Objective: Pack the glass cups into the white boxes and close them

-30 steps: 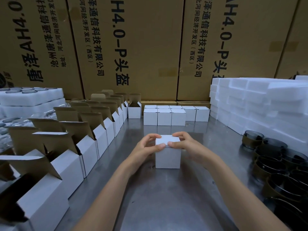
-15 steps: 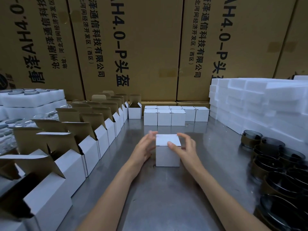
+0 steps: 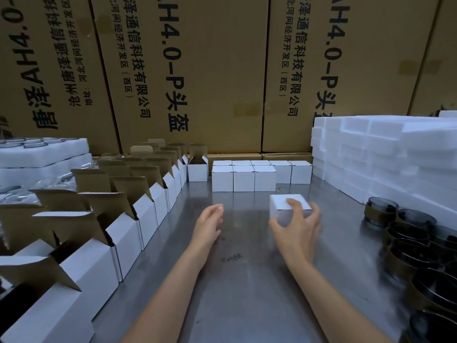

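While the right hand point(image 3: 296, 231) curls its fingers and thumb around a closed white box point(image 3: 289, 206), the left hand point(image 3: 209, 225) hangs loose just above the surface point(image 3: 247, 280), holding nothing, with its fingers softly bent. The box sits upright with its flat lid facing up. It looks about as tall as it is wide, so it has no clear long side, and one corner points toward the person. It is right of the middle of the shiny metal surface, near a group of closed white boxes point(image 3: 243, 178) that stand in neat rows at the back. Down the left side runs a line of open white boxes point(image 3: 146, 219) with their brown flaps sticking up. Dark glass cups point(image 3: 408, 233) with brown bands crowd the right edge, standing with their mouths up. Behind them is a tall stack of white foam blocks point(image 3: 385, 157). More white foam trays point(image 3: 44, 154) with round holes sit far left. Big brown cartons point(image 3: 197, 70) make a wall at the back, and their dark writing runs sideways: "AH4.0-P" can be read, along with Chinese words. A bare strip of metal runs between the open boxes and the cups, and both arms lie in it. The widest open room is between the hands and in front of the closed rows.
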